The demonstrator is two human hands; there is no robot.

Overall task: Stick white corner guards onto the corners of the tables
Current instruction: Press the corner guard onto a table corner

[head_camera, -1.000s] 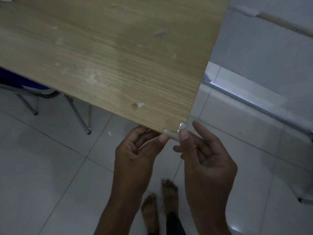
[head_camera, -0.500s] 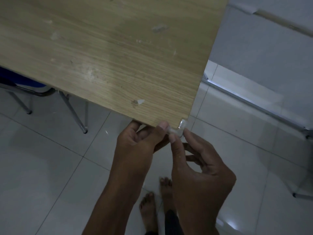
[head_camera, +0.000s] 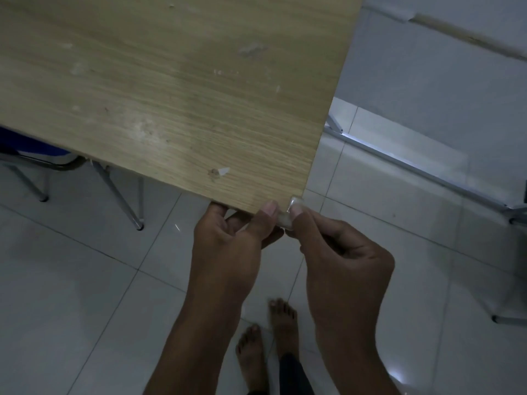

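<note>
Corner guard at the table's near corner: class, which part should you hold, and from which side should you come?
Hold the corner guard by its two outer faces, one thumb on each, coming from the open floor side below the table corner. It wraps the corner, so only those faces are exposed. Here the left hand and right hand pinch it that way.

We see the wooden table [head_camera: 171, 104] from above, and at its near corner sits the corner guard [head_camera: 286, 216] (pale and half clear). The left hand [head_camera: 231, 246] holds the table edge, thumb on top beside the guard. The right hand [head_camera: 339, 252] pinches the guard, fingers curled. Bare feet [head_camera: 268, 346] stand on the tiled floor [head_camera: 71, 280].
</note>
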